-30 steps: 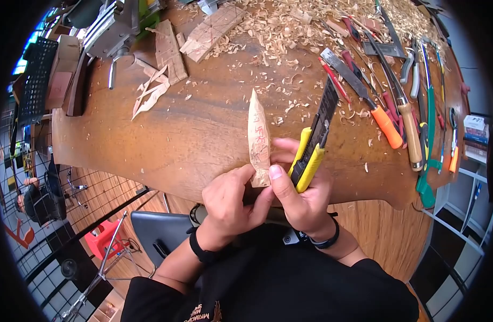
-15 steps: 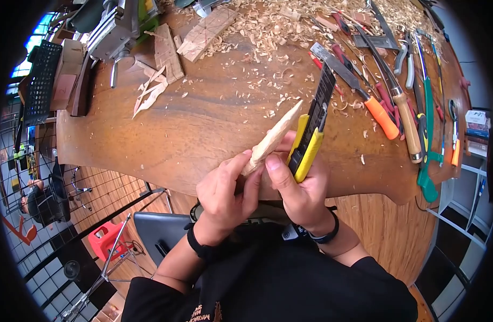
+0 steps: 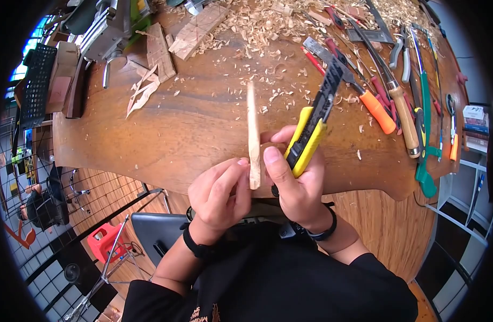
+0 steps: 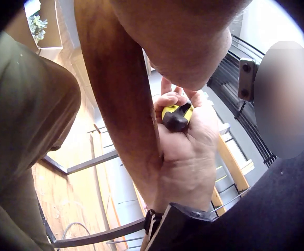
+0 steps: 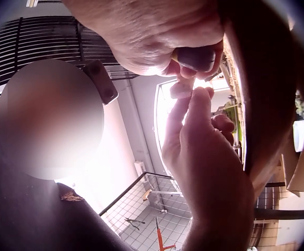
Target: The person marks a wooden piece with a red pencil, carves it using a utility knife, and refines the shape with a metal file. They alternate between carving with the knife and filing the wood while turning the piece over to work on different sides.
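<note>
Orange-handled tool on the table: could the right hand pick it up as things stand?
Probably not yet: the right hand grips the yellow cutter, which it would likely have to put down first. The way to the orange-handled tool otherwise looks free, across table with scattered shavings.

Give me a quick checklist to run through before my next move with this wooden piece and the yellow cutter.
1. Wooden piece gripped: ok, the left hand pinches it near its lower end.
2. Yellow cutter in hand: ok, the right hand holds it.
3. Blade pointing away from the left hand: ok, it points up toward the table's far side.
4. Blade locked: cannot tell, no view shows it.
5. Shavings swept up: not ok, they lie scattered over the far part.
6. Orange-handled tool set aside: ok, it lies on the right, apart from both hands.
</note>
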A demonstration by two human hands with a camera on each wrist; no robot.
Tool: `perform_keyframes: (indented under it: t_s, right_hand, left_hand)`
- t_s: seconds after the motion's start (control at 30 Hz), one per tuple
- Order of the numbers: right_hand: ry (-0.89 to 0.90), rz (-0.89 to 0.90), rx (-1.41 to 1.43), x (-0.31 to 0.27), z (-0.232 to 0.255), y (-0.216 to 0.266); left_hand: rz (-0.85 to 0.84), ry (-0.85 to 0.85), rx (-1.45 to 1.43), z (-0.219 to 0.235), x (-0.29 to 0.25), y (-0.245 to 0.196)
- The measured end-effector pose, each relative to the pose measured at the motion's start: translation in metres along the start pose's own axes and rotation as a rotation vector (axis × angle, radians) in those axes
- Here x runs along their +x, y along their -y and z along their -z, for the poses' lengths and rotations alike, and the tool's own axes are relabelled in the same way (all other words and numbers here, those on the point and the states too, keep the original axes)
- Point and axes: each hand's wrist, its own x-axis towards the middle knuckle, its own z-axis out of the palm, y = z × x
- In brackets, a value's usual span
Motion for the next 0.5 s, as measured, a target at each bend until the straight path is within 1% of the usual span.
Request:
perform_keyframes:
  t_s: [0.1, 0.17, 0.23, 0.27, 0.33, 0.4, 0.47, 0.5]
  right_hand:
    - [0.018, -0.022, -0.022, 0.0016, 0.0005, 0.0031]
    - [0.011, -0.018, 0.005, 0.0028, -0.002, 0.0017]
    - [0.008, 0.085, -0.052, 0.004, -0.003, -0.0032]
    - [0.009, 0.083, -0.053, 0.0037, -0.0025, -0.0021]
    - [0.039, 0.043, -0.053, 0.0029, -0.0007, 0.0023]
    - [0.03, 0.017, -0.055, 0.001, -0.0014, 0.0038]
    - [-0.024, -0.015, -0.036, 0.0009, -0.0054, 0.002]
    - [0.028, -0.041, -0.099, -0.0004, -0.0001, 0.0023]
  left_hand:
    - [-0.012, 0.009, 0.009, -0.0002, 0.0042, -0.0021]
    - [0.019, 0.02, 0.002, -0.0006, 0.0055, -0.004]
    - [0.032, 0.03, -0.005, -0.0003, 0.0061, -0.0047]
    - [0.043, 0.039, -0.011, -0.0001, 0.0066, -0.005]
    - [0.042, 0.048, -0.024, 0.0009, 0.0084, -0.0058]
    - [0.041, 0.059, -0.033, 0.0008, 0.0089, -0.0032]
    - [-0.043, 0.09, -0.117, 0.0021, 0.0103, 0.0039]
    - [-0.049, 0.094, -0.105, 0.0061, 0.0114, 0.0032]
